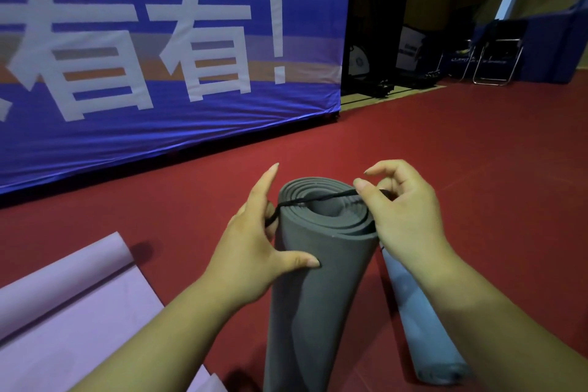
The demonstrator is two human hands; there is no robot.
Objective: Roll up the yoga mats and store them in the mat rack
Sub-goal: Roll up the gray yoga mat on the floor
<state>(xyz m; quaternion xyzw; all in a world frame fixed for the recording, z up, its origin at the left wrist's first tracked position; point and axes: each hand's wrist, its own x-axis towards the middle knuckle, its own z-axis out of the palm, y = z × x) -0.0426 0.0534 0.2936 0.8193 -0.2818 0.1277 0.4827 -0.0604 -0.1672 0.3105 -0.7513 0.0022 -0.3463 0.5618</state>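
**A black cord stretched over the rolled grey mat**

The grey mat (318, 280) stood rolled and nearly upright in the middle of the red floor (445, 143), its spiral end facing up toward the camera. A thin black cord (318, 198) ran taut across that open end, from one rim to the other.

The left hand (254, 251) was on the left side of the grey mat. Its thumb lay across the front of the roll, pressing on the outer layer, while the forefinger pointed straight up beside the rim. The cord dropped over the rim into this hand; the other fingers were curled behind the roll, and how they gripped the cord could not be told.

The right hand (404, 216) was at the right rim of the grey mat. Its thumb and one finger pinched the cord just over the rim, with the remaining fingers loosely curled above it.

Just right of the grey mat, touching or nearly touching it behind the right wrist, a rolled blue mat (423, 328) lay on the floor. Left of the grey mat, well apart, a lilac mat (63, 312) lay partly unrolled, with a curled end on its far edge. Beyond the grey mat stood a blue banner (159, 41) with large white characters, and far to the right of it some folding chairs (496, 57).
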